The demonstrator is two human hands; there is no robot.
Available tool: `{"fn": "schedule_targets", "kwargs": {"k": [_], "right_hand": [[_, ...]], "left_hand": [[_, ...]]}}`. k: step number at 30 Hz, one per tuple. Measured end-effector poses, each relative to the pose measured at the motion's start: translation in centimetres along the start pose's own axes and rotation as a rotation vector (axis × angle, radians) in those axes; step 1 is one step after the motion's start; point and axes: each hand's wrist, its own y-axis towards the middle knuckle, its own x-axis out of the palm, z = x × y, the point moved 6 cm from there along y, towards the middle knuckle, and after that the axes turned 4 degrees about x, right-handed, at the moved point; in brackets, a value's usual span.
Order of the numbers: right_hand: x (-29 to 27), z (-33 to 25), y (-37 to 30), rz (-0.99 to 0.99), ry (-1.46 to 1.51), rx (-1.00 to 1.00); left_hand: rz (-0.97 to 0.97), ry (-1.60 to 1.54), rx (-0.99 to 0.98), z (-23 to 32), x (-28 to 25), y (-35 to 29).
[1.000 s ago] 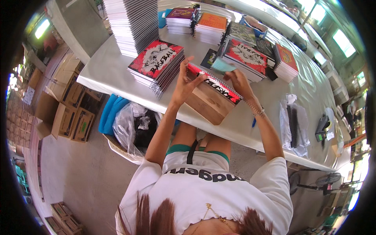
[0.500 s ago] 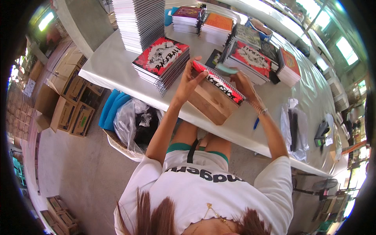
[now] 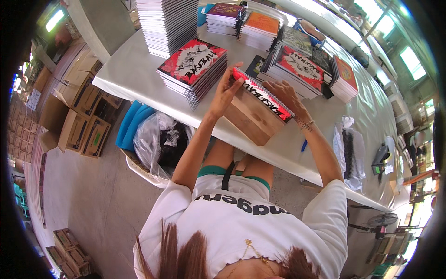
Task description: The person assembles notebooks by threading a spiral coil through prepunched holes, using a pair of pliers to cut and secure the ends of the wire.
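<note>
A spiral-bound notebook (image 3: 261, 96) with a red, white and black cover leans tilted against a wooden block (image 3: 253, 119) at the table's front edge. My left hand (image 3: 226, 94) grips the notebook's left end, thumb on the cover and fingers behind. My right hand (image 3: 289, 98) is bent over the notebook's far, coiled edge, its fingers curled. Whatever those fingers hold is hidden. Left of my hands stands a stack of matching notebooks (image 3: 195, 65).
A tall notebook stack (image 3: 166, 28) rises behind the left one. More stacks, one with an orange cover (image 3: 261, 23), line the back. A blue pen (image 3: 304, 145) and a plastic bag with black coils (image 3: 348, 153) lie right. A filled basket (image 3: 148, 172) stands below the table.
My right hand has come down onto the notebook's coiled edge, and the pale teal piece beside its fingers is out of sight. My left hand keeps its grip.
</note>
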Motion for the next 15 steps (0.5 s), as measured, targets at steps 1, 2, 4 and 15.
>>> {"fn": "schedule_targets", "kwargs": {"k": [1, 2, 4, 15], "right_hand": [[1.4, 2.3, -1.2, -0.029, 0.04, 0.18], [2.1, 4.2, -1.7, -0.059, 0.08, 0.351], [1.5, 4.3, -1.4, -0.126, 0.022, 0.513], [-1.9, -1.0, 2.7, -0.011, 0.038, 0.221]], "left_hand": [[-0.005, -0.005, 0.008, 0.1, 0.3, 0.1], [0.009, 0.017, 0.017, 0.3, 0.4, 0.1], [0.037, 0.035, 0.012, 0.0, 0.3, -0.2], [0.063, 0.181, 0.081, -0.4, -0.1, 0.0]]}}
